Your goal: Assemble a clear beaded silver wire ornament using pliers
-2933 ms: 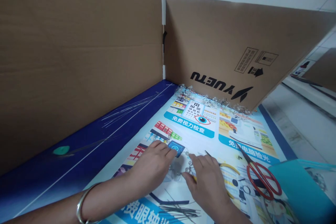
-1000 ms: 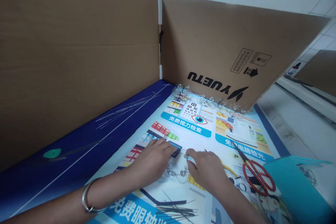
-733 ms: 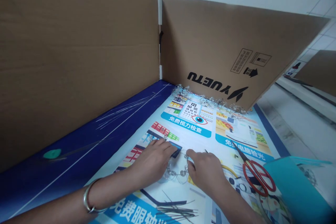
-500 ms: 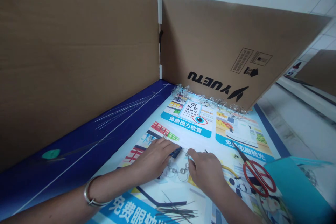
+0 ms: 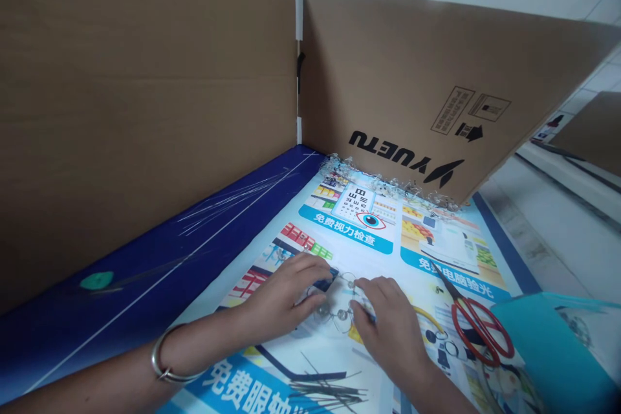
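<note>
Left hand point(image 5: 295, 291), a metal bangle point(image 5: 165, 372) on its wrist, comes in low over a printed sheet point(image 5: 269, 394), thumb spread away from the fingers. Right hand point(image 5: 385, 310) faces it, fingers curled and thumb apart from the forefinger; whether it pinches anything, I cannot tell. Between the two lies the task piece, a loose ring of clear beads and thin wire point(image 5: 342, 315), flat on the sheet. Its right edge meets the right fingertips, its left edge runs in close by the left thumb.

Nearest the person on the sheet: a scatter of thin dark strips point(image 5: 330, 394), some crossing. To the right, a clear coil point(image 5: 507, 388), partly out of clear sight. Beside it, a teal bag point(image 5: 548, 336) with something clear and tangled at its mouth. Just left of that, red-handled scissors point(image 5: 480, 330), blades pointing away. A curved yellow handle point(image 5: 429, 318) shows past the right hand, the rest hidden.

Off left, on a dark blue band point(image 5: 160, 259), a small green object point(image 5: 97, 281); farther along, fine pale strands point(image 5: 228, 204).

Farther off, a long heap of clear beaded wire pieces point(image 5: 339, 169) sits against the foot of a cardboard panel point(image 5: 388, 71) with upside-down lettering. Another cardboard panel stands to the left.
</note>
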`<action>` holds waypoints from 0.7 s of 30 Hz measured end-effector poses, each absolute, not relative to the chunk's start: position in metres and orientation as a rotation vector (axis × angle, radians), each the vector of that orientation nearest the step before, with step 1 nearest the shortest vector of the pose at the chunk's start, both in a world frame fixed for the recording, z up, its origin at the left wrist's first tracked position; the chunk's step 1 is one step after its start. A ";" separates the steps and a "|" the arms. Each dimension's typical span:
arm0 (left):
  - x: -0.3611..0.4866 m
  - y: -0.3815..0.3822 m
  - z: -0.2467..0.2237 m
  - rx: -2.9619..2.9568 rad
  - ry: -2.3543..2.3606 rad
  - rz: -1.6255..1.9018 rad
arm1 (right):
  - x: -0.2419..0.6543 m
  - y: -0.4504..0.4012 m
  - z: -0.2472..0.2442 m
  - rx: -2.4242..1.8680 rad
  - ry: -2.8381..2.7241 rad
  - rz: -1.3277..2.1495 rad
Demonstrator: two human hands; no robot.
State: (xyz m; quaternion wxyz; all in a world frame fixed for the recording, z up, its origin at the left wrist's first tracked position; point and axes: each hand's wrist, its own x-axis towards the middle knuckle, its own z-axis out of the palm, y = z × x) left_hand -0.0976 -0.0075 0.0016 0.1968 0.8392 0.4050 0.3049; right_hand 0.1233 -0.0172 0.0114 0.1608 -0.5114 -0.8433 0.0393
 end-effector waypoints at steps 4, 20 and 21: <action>-0.098 -0.010 0.005 2.432 1.074 0.763 | 0.117 -0.025 0.015 -1.409 -2.442 0.183; -0.095 -0.006 0.004 2.416 1.196 0.506 | 0.120 -0.026 0.009 -1.460 -2.388 0.271; -0.094 -0.006 0.004 2.413 1.197 0.508 | 0.120 -0.025 0.009 -1.461 -2.381 0.271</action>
